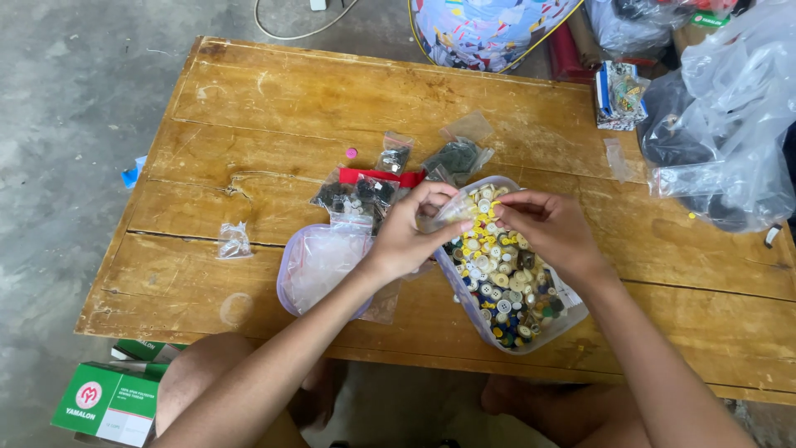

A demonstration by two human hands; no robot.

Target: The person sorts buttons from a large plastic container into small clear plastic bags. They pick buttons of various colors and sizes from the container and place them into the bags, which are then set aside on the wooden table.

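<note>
- Bare knees sit closest to the lens, below the near edge of the wooden table (274, 91), beside a green and white carton (108, 402) on the concrete floor.
- Above the knees, both forearms reach up to a clear plastic tub of mixed buttons (506, 290), which lies slightly right of the table's middle, angled with one end toward the person.
- Left hand (410, 232) pinches a small clear bag (454, 207) at its mouth, holding it over the far end of the tub, likely so that dropped buttons fall back in.
- Right hand (547, 228) has its fingertips pinched together right at the bag's opening; whether a button sits between them is too small to tell.
- Just left of the tub lies its upturned clear lid (319, 265), holding more empty little bags within easy reach.
- Behind the hands, filled bags of dark buttons (356, 195) are grouped with a red strip (373, 176), apart from the unsorted supply.
- One pink button (351, 153) lies alone farther back.
- An empty bag (234, 241) lies near the left edge.
- Large plastic sacks (730, 133) crowd the right edge.
</note>
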